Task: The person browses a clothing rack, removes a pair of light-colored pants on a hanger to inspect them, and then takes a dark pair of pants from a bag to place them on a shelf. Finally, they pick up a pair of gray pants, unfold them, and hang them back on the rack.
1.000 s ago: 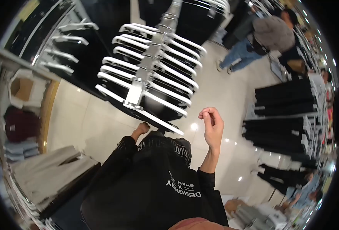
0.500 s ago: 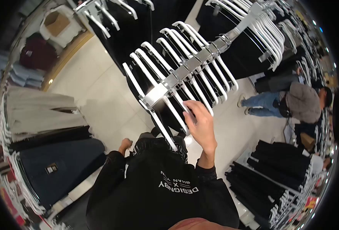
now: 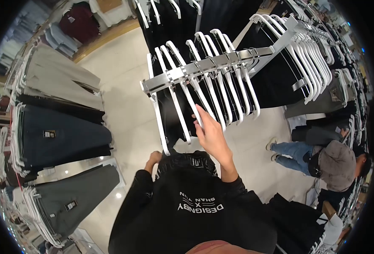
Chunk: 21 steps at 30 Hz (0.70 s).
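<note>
right hand (image 3: 212, 137) moved onto slim white hanger (image 3: 190, 98), grip clamped on it; left hand (image 3: 154, 158) grip: cannot tell.

Chrome-bright metal shines on the rail (image 3: 157, 83) near 12 o'clock, hung with smooth white hangers (image 3: 179, 113) that look like plastic. Flat, matt cloth marks the navy trousers (image 3: 75, 133) at 9 o'clock and the black jacket (image 3: 187, 186) at 6. Between 3 and 4, a coat (image 3: 337, 163) looks soft and napped beside denim jeans (image 3: 294, 156). The floor (image 3: 125, 76) is smooth and glossy, reflecting lights at 7.
</note>
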Tool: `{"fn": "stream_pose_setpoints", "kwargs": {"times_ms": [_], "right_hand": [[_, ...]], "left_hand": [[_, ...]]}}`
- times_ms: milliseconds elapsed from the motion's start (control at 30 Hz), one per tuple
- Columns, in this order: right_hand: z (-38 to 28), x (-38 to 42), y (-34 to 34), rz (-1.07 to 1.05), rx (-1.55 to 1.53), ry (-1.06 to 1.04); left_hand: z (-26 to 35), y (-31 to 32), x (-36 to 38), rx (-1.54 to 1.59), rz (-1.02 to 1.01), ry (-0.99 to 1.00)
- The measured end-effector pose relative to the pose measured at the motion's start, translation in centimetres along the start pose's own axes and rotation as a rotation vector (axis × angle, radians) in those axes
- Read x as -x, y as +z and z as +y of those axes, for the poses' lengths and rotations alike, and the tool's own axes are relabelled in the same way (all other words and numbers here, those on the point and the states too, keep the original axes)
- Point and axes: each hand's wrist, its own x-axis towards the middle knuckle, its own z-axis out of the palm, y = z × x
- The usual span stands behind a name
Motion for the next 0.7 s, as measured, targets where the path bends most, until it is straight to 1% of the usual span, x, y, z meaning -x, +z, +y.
{"fn": "stream_pose_setpoints", "kwargs": {"times_ms": [67, 167, 200, 300, 333, 367, 400, 433, 467, 500, 533, 567, 600, 633, 667, 700], "right_hand": [[0.6, 0.2, 0.0, 0.006, 0.027, -0.061], [0.9, 0.3, 0.0, 0.001, 0.007, -0.097], [0.9, 0.3, 0.0, 0.014, 0.013, -0.119], [0.2, -0.1, -0.2, 0.057, 0.083, -0.214], [-0.4, -0.4, -0.1, 0.056, 0.113, -0.247], [-0.7, -0.9, 0.2, 0.125, 0.123, -0.3], [-1.2, -1.3, 0.2, 0.131, 0.084, -0.337], [-2.0, -1.6, 0.1, 0.132, 0.042, -0.37], [-2.6, -1.6, 0.2, 0.133, -0.003, -0.394], [-3.2, -1.7, 0.3, 0.172, -0.021, -0.438], [-3.5, -1.4, 0.6, 0.134, -0.091, -0.389], [-3.4, -1.4, 1.3, 0.102, -0.106, -0.354], [-2.9, -1.2, 2.1, 0.071, -0.118, -0.314], [-2.2, -1.2, 3.1, 0.097, -0.022, -0.336], [-1.5, -1.6, 4.0, 0.121, 0.076, -0.356], [-1.0, -2.0, 4.5, 0.121, 0.098, -0.337]], "left_hand": [[2.0, 2.3, 0.5, -0.045, 0.104, -0.045], [4.9, 3.6, 4.5, 0.101, 0.151, -0.091], [4.1, 5.1, 4.9, 0.15, 0.205, -0.108], [2.3, 8.0, 9.5, 0.375, 0.228, -0.208], [-0.5, 10.6, 10.0, 0.367, 0.28, -0.231], [-2.0, 12.2, 11.9, 0.383, 0.293, -0.296], [-4.7, 14.8, 12.9, 0.322, 0.253, -0.395], [-6.7, 18.0, 15.0, 0.295, 0.373, -0.388], [-6.7, 19.1, 18.3, 0.32, 0.344, -0.483], [-7.8, 20.3, 21.0, 0.087, 0.086, -0.404], [-10.9, 23.7, 22.4, 0.012, -0.004, -0.355], [-12.0, 25.0, 24.5, -0.033, -0.094, -0.298], [-13.2, 26.0, 26.1, -0.155, -0.241, -0.161], [-14.7, 28.4, 27.7, 0.14, -0.173, -0.34], [-14.9, 28.6, 28.2, 0.295, -0.151, -0.422], [-14.8, 28.9, 28.5, 0.453, -0.127, -0.501]]}}
